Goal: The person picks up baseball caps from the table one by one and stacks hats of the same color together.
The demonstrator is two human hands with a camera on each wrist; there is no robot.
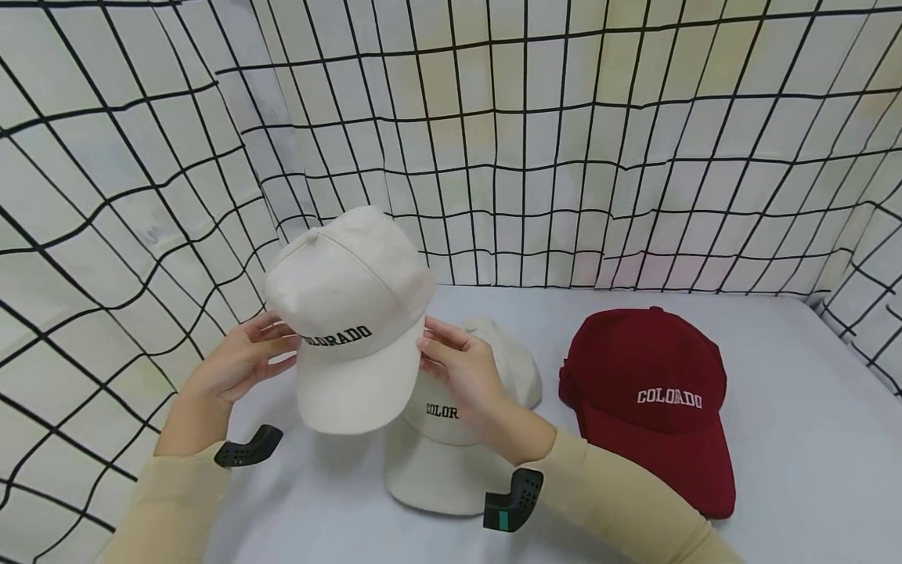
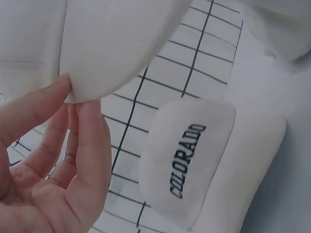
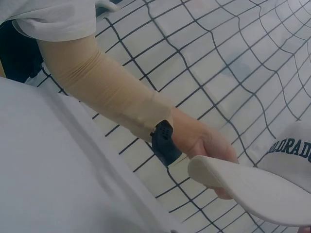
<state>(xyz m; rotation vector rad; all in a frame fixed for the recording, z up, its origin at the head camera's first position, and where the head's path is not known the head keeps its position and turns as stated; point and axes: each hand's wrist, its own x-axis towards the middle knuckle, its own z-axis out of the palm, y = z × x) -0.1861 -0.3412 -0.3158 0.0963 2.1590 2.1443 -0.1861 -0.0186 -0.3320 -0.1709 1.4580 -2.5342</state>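
A white baseball cap (image 1: 352, 282) with dark COLORADO lettering is held up above the table, tilted, brim toward me. My left hand (image 1: 243, 356) pinches its left edge; the left wrist view shows thumb and fingers of that hand (image 2: 58, 165) on the brim's corner. On the other side, my right hand (image 1: 465, 372) grips the edge near the brim between thumb and fingers. Behind and below, a second white cap (image 1: 451, 478) lies on the table, partly hidden by the held cap and my right hand. In the right wrist view, the held cap's brim (image 3: 257, 194) covers part of my left hand.
To the right, a dark red cap (image 1: 648, 376) with white COLORADO lettering sits on the white table (image 1: 803, 439), its brim beside my right forearm. A black wire grid (image 1: 521, 168) over pale cloth stands at the back and both sides.
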